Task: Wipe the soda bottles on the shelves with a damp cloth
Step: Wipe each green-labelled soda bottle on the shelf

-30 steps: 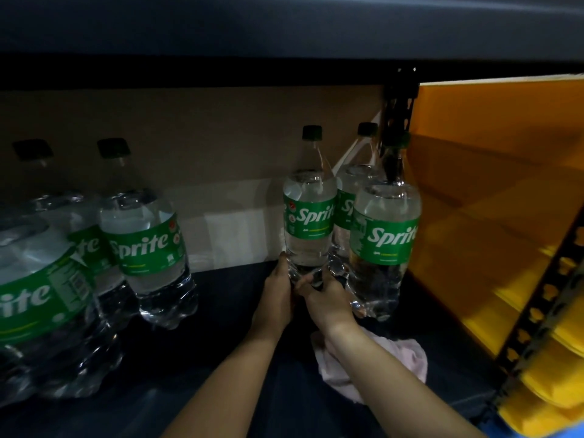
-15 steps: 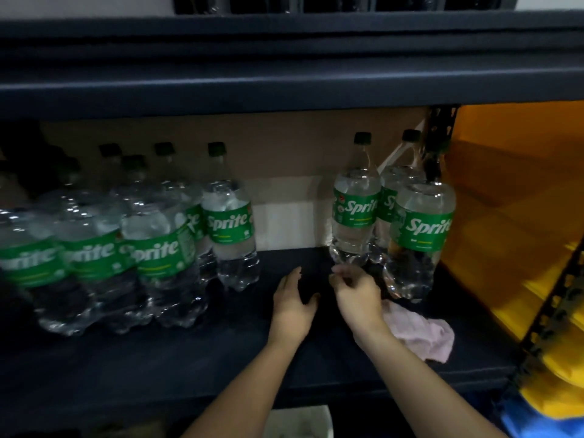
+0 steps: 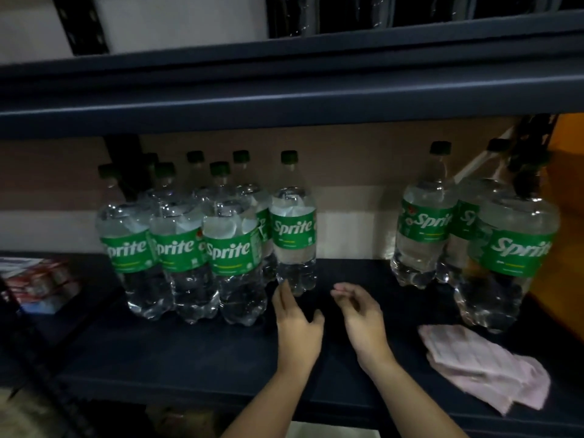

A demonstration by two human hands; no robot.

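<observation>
Your left hand (image 3: 298, 327) is spread flat and low over the shelf (image 3: 189, 358), fingers straight, the tips at the foot of the lone bottle (image 3: 294, 235) that stands at the right end of the left cluster; whether they touch it is hard to tell. It holds nothing. Your right hand (image 3: 363, 320) hangs just beside it, fingers loosely curled, empty as well. Neither grip has the cloth (image 3: 483, 365): it lies crumpled on the shelf near the front edge, well to the right of your right hand, below the nearest of the three bottles on the right (image 3: 508, 248).

That layout suggests sorting: the group on the right likely counts as wiped and set aside, while the packed cluster on the left (image 3: 186, 248) waits, with the gap between kept as working room. Both forearms come up from below, side by side, wrists low and palms down, angled toward the lone bottle. It looks like your next pick, and you will need the cloth back in hand first.
</observation>
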